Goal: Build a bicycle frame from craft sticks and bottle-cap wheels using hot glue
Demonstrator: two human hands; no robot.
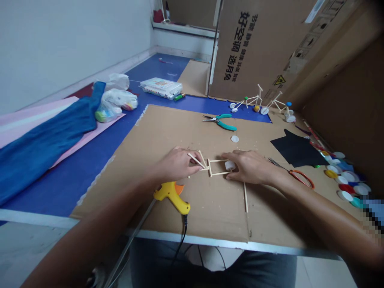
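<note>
Between my hands is a small wooden stick frame (pixel 210 168) of thin pale sticks, low over the cardboard sheet (pixel 216 212). My left hand (pixel 180 163) is closed on its left end, where two sticks slant up. Thumb and fingers of my right hand (pixel 250 165) grip the right end, around a white bottle cap (pixel 230 165) set between two parallel sticks. Just below my left hand lies a yellow glue gun (pixel 174 196), its nozzle end hidden by the hand and forearm. A loose stick (pixel 245 197) lies below my right hand.
Beyond my hands lie teal-handled pliers (pixel 221 121) and a white cap (pixel 235 139). Orange-handled scissors (pixel 295 175), black sheet (pixel 298 148) and several bottle caps (pixel 345 176) are to the right. Two stick models (pixel 258 102) stand behind; plastic bags (pixel 115 100) and blue cloth (pixel 54 136) lie left.
</note>
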